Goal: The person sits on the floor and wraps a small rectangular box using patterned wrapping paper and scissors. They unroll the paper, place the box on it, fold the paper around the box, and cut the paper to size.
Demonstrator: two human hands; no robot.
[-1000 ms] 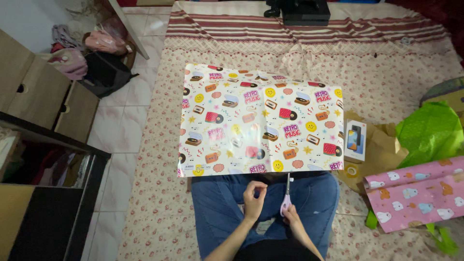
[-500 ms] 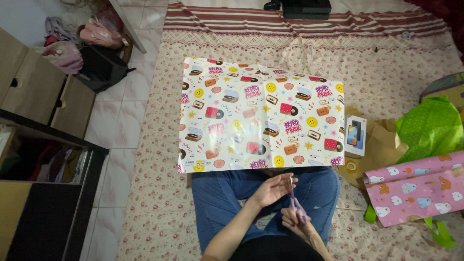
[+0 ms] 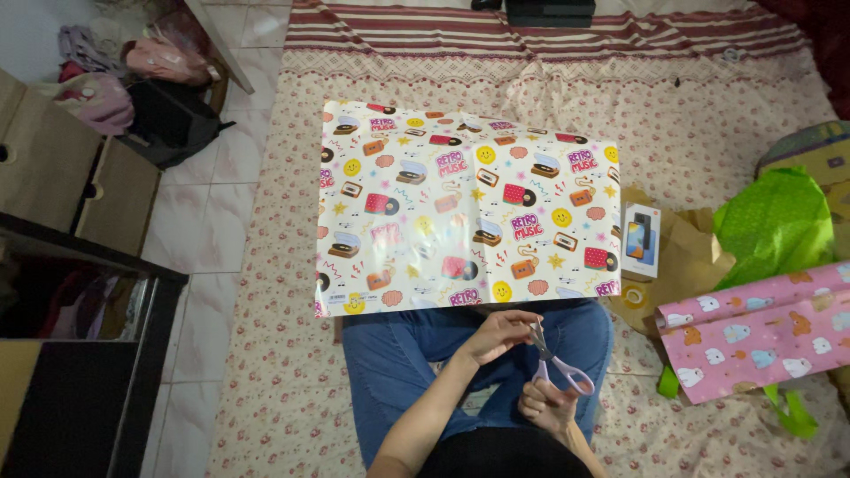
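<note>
I sit cross-legged on the flowered bedspread [image 3: 283, 354] with the patterned wrapping paper [image 3: 465, 212] spread flat just past my knees. My right hand [image 3: 547, 407] is closed around the lilac handles of the scissors [image 3: 556, 361], blades pointing up toward the paper's near edge. My left hand [image 3: 500, 335] curls loosely, fingertips touching the blades. A small phone box [image 3: 642, 240] lies right of the sheet, beside pink wrapping paper [image 3: 753, 332]

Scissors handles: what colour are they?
Lilac, shown best in the head view: the scissors are held by the right hand.
</note>
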